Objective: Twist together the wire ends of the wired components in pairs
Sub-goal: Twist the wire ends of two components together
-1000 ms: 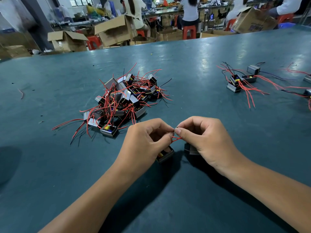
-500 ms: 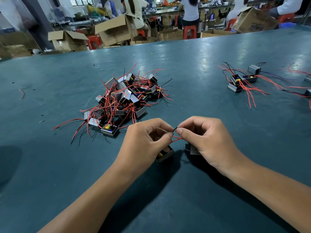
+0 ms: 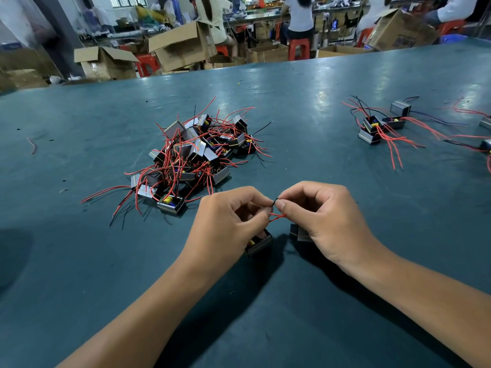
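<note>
Step in hand, as I judge it: twisting one pair of wire ends. Left hand (image 3: pixel 231 221) and right hand (image 3: pixel 318 219) meet fingertip to fingertip just above the table (image 3: pixel 292 301), each with thumb and forefinger pinched on the wire ends (image 3: pixel 275 202); other fingers curled in. A short dark tip stands up between the two pinches; red wires (image 3: pixel 277 216) loop just below.

Two components hang or rest under the hands: one under the left (image 3: pixel 259 244), open face showing a yellow part, one under the right (image 3: pixel 299 232), mostly hidden (cannot tell whether either touches the table).

To do it well, probably: keep both pinches close to the bare tips, hold one side fixed, roll the other between thumb and forefinger, and keep the tips parallel so they wrap round each other, not one round the other. Light tension only; thin strands could fray or snap.

Materials: components are small rectangular blocks, grey metallic shells, dark cores, yellow and blue bits inside. Wires thin, flexible, mostly glossy red insulation, a few black. Table is a dull teal mat, slightly shiny, scuffed.

Stock: tangled pile (image 3: pixel 196 152) beyond the left hand. A smaller group (image 3: pixel 377 128) lies far right, well apart (likely finished).
</note>
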`<act>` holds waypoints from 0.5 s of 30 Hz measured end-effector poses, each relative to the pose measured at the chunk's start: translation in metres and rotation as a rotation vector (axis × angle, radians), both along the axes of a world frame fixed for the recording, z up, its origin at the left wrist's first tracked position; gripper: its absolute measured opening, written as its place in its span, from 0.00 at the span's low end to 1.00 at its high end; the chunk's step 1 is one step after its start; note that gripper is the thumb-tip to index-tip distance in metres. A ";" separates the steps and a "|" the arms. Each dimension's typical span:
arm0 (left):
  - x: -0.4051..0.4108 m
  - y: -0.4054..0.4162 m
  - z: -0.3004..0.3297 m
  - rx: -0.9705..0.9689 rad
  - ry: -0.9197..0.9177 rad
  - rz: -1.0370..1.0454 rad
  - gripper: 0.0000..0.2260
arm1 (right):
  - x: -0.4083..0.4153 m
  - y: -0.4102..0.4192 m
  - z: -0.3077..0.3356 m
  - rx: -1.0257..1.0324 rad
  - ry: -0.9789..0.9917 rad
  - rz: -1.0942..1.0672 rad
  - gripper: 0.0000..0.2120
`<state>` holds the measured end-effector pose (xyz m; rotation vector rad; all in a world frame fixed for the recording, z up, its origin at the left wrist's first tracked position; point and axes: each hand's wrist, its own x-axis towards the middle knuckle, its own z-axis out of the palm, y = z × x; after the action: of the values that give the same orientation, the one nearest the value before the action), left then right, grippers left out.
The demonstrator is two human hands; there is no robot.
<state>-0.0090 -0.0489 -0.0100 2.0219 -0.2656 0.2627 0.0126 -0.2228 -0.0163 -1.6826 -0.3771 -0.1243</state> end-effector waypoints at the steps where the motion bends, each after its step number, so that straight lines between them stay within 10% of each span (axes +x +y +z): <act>1: 0.000 -0.001 0.000 0.004 -0.003 0.001 0.09 | 0.000 0.000 0.000 -0.002 0.000 -0.003 0.06; 15: 0.001 -0.002 -0.002 0.021 -0.056 -0.021 0.10 | 0.003 0.001 -0.003 -0.030 -0.010 -0.027 0.06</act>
<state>-0.0080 -0.0507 -0.0125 2.0338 -0.3262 0.3043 0.0157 -0.2223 -0.0189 -1.7174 -0.3655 -0.1483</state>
